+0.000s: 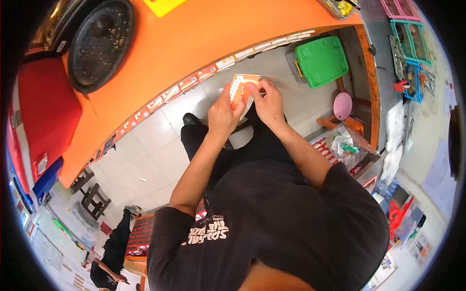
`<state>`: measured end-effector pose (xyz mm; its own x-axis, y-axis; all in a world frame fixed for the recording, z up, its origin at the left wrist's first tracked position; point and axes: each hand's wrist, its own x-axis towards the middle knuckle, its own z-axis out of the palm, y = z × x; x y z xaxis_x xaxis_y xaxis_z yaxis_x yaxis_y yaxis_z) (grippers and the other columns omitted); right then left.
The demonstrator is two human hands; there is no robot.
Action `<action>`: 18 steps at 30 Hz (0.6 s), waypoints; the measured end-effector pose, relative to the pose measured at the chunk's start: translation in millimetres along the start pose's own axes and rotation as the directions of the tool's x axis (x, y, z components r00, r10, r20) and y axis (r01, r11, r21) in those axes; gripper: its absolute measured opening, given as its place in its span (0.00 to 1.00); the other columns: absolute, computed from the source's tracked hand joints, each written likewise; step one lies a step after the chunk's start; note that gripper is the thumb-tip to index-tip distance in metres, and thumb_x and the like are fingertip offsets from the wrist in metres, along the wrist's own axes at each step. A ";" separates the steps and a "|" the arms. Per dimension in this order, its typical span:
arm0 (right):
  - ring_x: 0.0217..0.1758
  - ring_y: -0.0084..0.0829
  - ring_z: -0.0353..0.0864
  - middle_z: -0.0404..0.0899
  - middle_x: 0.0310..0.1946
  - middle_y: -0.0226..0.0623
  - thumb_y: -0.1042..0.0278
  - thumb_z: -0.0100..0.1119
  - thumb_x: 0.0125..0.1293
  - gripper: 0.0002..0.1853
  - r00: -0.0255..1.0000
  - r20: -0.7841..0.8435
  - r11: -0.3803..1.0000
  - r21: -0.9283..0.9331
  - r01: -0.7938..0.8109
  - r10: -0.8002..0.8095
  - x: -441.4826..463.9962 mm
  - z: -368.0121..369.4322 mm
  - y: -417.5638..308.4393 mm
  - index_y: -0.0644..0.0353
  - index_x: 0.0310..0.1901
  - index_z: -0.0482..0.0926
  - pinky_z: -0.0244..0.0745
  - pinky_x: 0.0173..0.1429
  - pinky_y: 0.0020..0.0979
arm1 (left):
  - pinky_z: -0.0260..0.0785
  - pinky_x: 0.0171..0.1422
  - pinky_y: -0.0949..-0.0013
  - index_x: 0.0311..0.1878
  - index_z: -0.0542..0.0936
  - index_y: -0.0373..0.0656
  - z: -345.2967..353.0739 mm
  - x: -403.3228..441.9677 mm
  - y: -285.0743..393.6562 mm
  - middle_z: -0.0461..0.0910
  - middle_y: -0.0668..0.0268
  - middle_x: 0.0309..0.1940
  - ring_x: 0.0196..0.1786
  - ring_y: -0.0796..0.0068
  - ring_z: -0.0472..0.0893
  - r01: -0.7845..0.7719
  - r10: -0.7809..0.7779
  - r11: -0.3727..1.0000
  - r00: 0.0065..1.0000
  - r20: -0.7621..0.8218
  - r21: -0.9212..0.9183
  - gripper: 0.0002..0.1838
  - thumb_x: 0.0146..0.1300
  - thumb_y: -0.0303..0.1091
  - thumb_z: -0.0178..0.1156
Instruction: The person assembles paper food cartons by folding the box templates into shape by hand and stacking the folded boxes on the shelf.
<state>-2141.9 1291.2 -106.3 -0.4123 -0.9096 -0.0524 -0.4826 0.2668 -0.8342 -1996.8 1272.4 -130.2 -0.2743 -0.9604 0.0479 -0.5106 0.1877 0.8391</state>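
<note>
Both of my hands hold a small, flat-looking orange-and-white printed carton point(236, 87) in front of the orange table's near edge, above my lap. My left hand point(224, 115) grips its left side and lower corner, with the thumb along the bottom. My right hand point(268, 103) has its thumb pressed on the carton's right face and its fingers curled behind, where they are partly hidden. I cannot tell whether the carton is folded flat or has something in it.
An orange table point(160, 53) carries a dark oval tray point(101, 46) and a red bag point(48, 104) at left. Similar orange-and-white cartons point(170, 94) line its near edge. A green-lidded bin point(322, 62) and a pink round stool point(342, 105) stand right. Another person point(114, 252) is at lower left.
</note>
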 end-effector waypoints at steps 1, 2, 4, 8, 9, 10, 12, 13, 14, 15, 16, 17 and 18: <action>0.27 0.31 0.76 0.78 0.26 0.40 0.63 0.62 0.66 0.12 0.997 0.030 0.992 0.100 -0.079 0.077 5.4 6.6 17.8 0.64 0.32 0.76 0.71 0.34 0.32 | 0.78 0.37 0.55 0.60 0.73 0.33 16.2 1.7 -6.5 0.83 0.46 0.39 0.36 0.48 0.85 0.035 -0.035 0.999 0.999 -0.016 -0.011 0.29 0.59 0.40 0.64; 0.26 0.30 0.75 0.78 0.24 0.39 0.63 0.62 0.66 0.13 0.987 0.064 0.968 0.195 -0.157 0.148 9.1 15.5 34.7 0.65 0.31 0.76 0.71 0.33 0.32 | 0.78 0.36 0.55 0.59 0.73 0.32 31.2 3.1 -14.1 0.83 0.45 0.38 0.36 0.48 0.85 0.067 -0.068 0.997 0.997 -0.033 -0.024 0.29 0.60 0.40 0.64; 0.25 0.26 0.74 0.77 0.22 0.36 0.62 0.61 0.67 0.14 0.958 0.146 0.911 0.304 -0.280 0.246 11.4 31.7 66.3 0.65 0.29 0.75 0.70 0.32 0.30 | 0.78 0.39 0.56 0.60 0.73 0.37 53.6 6.6 -24.7 0.83 0.46 0.37 0.38 0.48 0.85 0.149 -0.150 0.988 0.988 -0.026 -0.045 0.25 0.63 0.39 0.61; 0.29 0.19 0.75 0.78 0.27 0.32 0.61 0.58 0.71 0.13 0.890 0.337 0.845 0.333 -0.418 0.308 9.8 46.6 112.2 0.63 0.33 0.77 0.72 0.34 0.24 | 0.77 0.42 0.54 0.61 0.73 0.38 102.4 -13.2 -58.8 0.83 0.46 0.37 0.40 0.45 0.84 0.221 -0.224 0.974 0.970 -0.096 -0.047 0.25 0.63 0.40 0.60; 0.31 0.17 0.75 0.79 0.30 0.30 0.60 0.57 0.72 0.13 0.879 0.371 0.835 0.344 -0.429 0.299 10.1 48.6 121.4 0.62 0.35 0.77 0.74 0.36 0.23 | 0.77 0.42 0.54 0.61 0.73 0.37 105.2 -18.0 -60.5 0.83 0.47 0.36 0.40 0.45 0.84 0.221 -0.225 0.974 0.967 -0.117 -0.050 0.26 0.63 0.40 0.60; 0.34 0.20 0.79 0.80 0.33 0.33 0.59 0.55 0.73 0.13 0.845 0.442 0.818 0.336 -0.467 0.301 11.0 46.0 130.2 0.62 0.40 0.78 0.76 0.38 0.24 | 0.77 0.45 0.55 0.65 0.69 0.36 103.8 -25.4 -58.5 0.83 0.46 0.40 0.43 0.45 0.84 0.206 -0.212 0.975 0.974 -0.082 -0.080 0.34 0.57 0.41 0.65; 0.34 0.24 0.81 0.81 0.34 0.36 0.60 0.56 0.71 0.13 0.834 0.493 0.654 0.550 -0.519 0.247 -2.5 36.4 138.1 0.64 0.39 0.75 0.77 0.37 0.26 | 0.77 0.47 0.55 0.67 0.66 0.37 105.6 -48.3 -51.5 0.82 0.46 0.43 0.44 0.45 0.84 0.067 -0.074 0.996 0.990 -0.124 -0.059 0.39 0.53 0.40 0.68; 0.33 0.26 0.82 0.81 0.34 0.37 0.60 0.57 0.71 0.14 0.829 0.518 0.550 0.638 -0.538 0.210 -8.4 29.8 140.1 0.65 0.38 0.74 0.78 0.37 0.27 | 0.77 0.47 0.55 0.68 0.65 0.37 108.6 -59.9 -49.8 0.82 0.46 0.45 0.45 0.46 0.83 -0.008 0.002 0.999 0.989 -0.145 -0.041 0.41 0.51 0.40 0.69; 0.38 0.30 0.85 0.81 0.37 0.38 0.60 0.56 0.71 0.14 0.787 0.603 0.608 0.579 -0.543 0.129 -15.3 19.5 148.1 0.65 0.42 0.73 0.80 0.41 0.29 | 0.77 0.49 0.55 0.70 0.61 0.38 118.6 -74.2 -62.9 0.80 0.45 0.49 0.48 0.46 0.83 0.018 -0.017 1.000 0.993 -0.115 0.005 0.47 0.47 0.39 0.72; 0.38 0.30 0.85 0.81 0.37 0.38 0.60 0.56 0.71 0.14 0.801 0.591 0.693 0.541 -0.477 0.090 -21.3 16.2 159.2 0.65 0.44 0.74 0.80 0.41 0.29 | 0.77 0.49 0.55 0.70 0.61 0.38 122.0 -85.8 -66.8 0.81 0.46 0.48 0.48 0.46 0.83 0.000 0.008 0.998 0.990 -0.139 0.056 0.47 0.47 0.39 0.71; 0.38 0.30 0.85 0.82 0.38 0.37 0.60 0.56 0.72 0.14 0.814 0.577 0.767 0.494 -0.408 0.062 -26.9 12.6 170.2 0.65 0.45 0.74 0.80 0.41 0.29 | 0.77 0.49 0.55 0.70 0.61 0.38 124.3 -97.1 -65.5 0.81 0.46 0.48 0.47 0.45 0.83 -0.016 0.031 0.995 0.988 -0.152 0.101 0.46 0.48 0.39 0.71; 0.38 0.30 0.85 0.82 0.38 0.37 0.60 0.55 0.72 0.15 0.823 0.566 0.835 0.432 -0.341 0.044 -38.4 4.4 182.9 0.65 0.46 0.75 0.80 0.41 0.29 | 0.77 0.49 0.55 0.70 0.61 0.38 130.7 -112.4 -60.3 0.81 0.46 0.47 0.47 0.45 0.83 -0.025 0.047 0.990 0.986 -0.160 0.136 0.46 0.49 0.39 0.71; 0.41 0.29 0.84 0.82 0.38 0.35 0.59 0.54 0.73 0.16 0.804 0.587 0.793 0.445 -0.416 0.093 -51.2 -9.5 175.6 0.64 0.52 0.75 0.78 0.46 0.28 | 0.77 0.48 0.53 0.67 0.64 0.32 125.6 -121.4 -35.4 0.80 0.42 0.47 0.47 0.45 0.82 0.029 -0.024 0.998 0.994 -0.110 0.052 0.44 0.49 0.40 0.70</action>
<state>-2212.9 1387.7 -244.9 0.0772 -0.8939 -0.4416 0.1323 0.4482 -0.8841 -2047.8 1408.2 -233.8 -0.1713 -0.9813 0.0873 -0.5598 0.1698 0.8110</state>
